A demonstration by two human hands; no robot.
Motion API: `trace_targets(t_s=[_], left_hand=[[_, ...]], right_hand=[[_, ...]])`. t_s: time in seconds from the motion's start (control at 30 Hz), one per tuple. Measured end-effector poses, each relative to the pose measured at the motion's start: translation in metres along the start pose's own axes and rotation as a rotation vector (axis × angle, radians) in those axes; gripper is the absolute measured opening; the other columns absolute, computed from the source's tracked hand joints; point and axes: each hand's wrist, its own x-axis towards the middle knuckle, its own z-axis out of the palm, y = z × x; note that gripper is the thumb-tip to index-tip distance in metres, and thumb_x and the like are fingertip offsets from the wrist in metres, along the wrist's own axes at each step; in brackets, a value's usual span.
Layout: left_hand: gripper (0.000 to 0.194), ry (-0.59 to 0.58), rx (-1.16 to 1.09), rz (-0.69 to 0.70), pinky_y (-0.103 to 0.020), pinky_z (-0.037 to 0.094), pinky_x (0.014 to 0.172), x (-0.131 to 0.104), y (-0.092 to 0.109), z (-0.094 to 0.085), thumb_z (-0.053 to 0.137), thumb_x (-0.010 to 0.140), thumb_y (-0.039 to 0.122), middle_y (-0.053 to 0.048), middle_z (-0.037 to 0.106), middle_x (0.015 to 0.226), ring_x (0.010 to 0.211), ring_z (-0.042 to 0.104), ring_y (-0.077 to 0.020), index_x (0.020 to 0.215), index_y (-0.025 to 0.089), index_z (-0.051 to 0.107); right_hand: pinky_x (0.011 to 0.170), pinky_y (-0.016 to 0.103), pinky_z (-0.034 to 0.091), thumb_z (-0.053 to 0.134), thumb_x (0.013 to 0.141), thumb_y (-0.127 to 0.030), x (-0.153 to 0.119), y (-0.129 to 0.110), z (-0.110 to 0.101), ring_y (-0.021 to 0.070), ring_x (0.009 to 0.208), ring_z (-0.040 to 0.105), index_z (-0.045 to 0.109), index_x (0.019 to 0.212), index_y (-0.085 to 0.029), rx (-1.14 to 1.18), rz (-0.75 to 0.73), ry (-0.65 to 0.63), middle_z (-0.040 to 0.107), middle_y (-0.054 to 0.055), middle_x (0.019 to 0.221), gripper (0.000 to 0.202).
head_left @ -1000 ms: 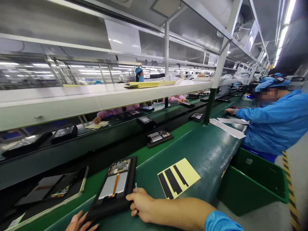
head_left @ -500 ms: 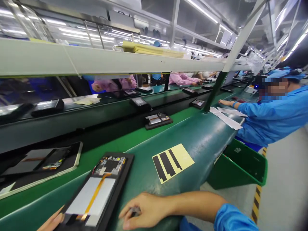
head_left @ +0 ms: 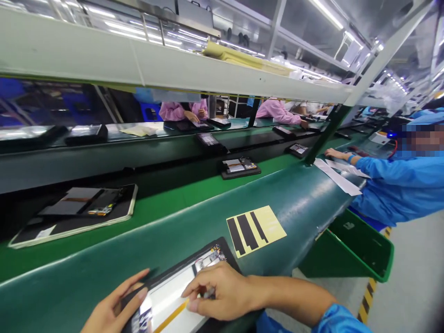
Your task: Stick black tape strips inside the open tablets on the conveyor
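Observation:
An opened tablet (head_left: 169, 296) in a black tray lies at the bottom centre, with an orange ribbon cable (head_left: 171, 317) across its silver battery. My left hand (head_left: 116, 303) grips the near left end of the tray, thumb on top. Over the middle of the tablet is my right hand (head_left: 222, 291), its fingers pinched at the upper end of the orange ribbon; a small dark object shows within its curled fingers. Just beyond, a yellow sheet (head_left: 275, 227) with black adhesive strips (head_left: 247, 231) lies on the green bench.
Another opened tablet (head_left: 81, 202) sits on a black tray on the green conveyor (head_left: 180, 196), with more devices farther along. White paper strips (head_left: 338, 178) lie by a post. A green bin (head_left: 360, 245) and a person in blue (head_left: 405, 178) are at right.
The tablet has turned and moved right, closer to the yellow sheet. My right hand has come from the bench onto the tablet. More of my left hand shows.

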Motion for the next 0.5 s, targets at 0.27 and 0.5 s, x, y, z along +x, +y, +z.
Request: trace_targets(t_s=[0.27, 0.5], left_hand=[[0.031, 0.275, 0.222, 0.114, -0.035, 0.055, 0.085, -0.042, 0.033, -0.008, 0.053, 0.09, 0.05, -0.005, 0.071, 0.099, 0.093, 0.067, -0.0223, 0.089, 0.024, 0.07], [0.014, 0.16, 0.132, -0.007, -0.029, 0.047, 0.072, -0.082, 0.055, 0.012, 0.052, 0.092, 0.028, -0.001, 0.06, 0.085, 0.077, 0.058, -0.0168, 0.082, 0.023, 0.061]], right_hand=[[0.074, 0.023, 0.049, 0.054, 0.098, -0.029, -0.002, -0.006, -0.001, 0.0148, 0.078, 0.068, 0.074, 0.103, -0.02, -0.212, -0.119, -0.08, 0.075, 0.004, 0.091, 0.023], [0.067, 0.026, 0.043, 0.048, 0.101, -0.02, 0.014, 0.003, 0.024, 0.0157, 0.077, 0.067, 0.068, 0.112, -0.023, -0.613, -0.304, -0.238, 0.071, 0.004, 0.102, 0.023]])
